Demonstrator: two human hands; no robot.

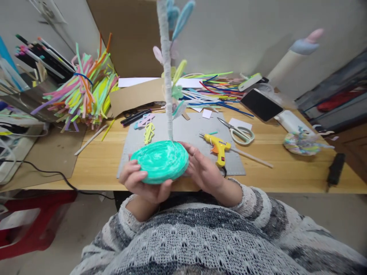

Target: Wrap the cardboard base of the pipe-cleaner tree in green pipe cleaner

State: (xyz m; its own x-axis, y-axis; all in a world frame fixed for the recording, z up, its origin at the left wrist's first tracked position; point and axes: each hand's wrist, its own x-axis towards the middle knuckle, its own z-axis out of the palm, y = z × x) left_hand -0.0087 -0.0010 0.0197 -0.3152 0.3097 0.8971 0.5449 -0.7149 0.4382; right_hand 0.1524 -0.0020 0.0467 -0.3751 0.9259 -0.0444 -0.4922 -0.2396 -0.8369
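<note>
My left hand (147, 183) is closed round the left and near edge of a round green base (160, 161), which looks coiled from fuzzy pipe cleaner. At the base's right edge, my right hand (203, 168) holds it with fingers behind the rim. A tall white wrapped stem (168, 91) rises from the base, its top beyond the view. Along the stem sit looped pieces: a blue petal (183, 19), a yellow one (179, 71), a pink one (158, 55) and a green flower (177, 92). The base is tilted, held above the table edge.
On a grey mat (189, 130) lie a yellow glue gun (219, 148), scissors (241, 133) and small pipe-cleaner shapes (148, 132). Loose pipe cleaners (212, 91) lie behind. A bundle of pipe cleaners (83, 88) stands left, a phone (262, 104) right. A red stool (37, 225) stands below.
</note>
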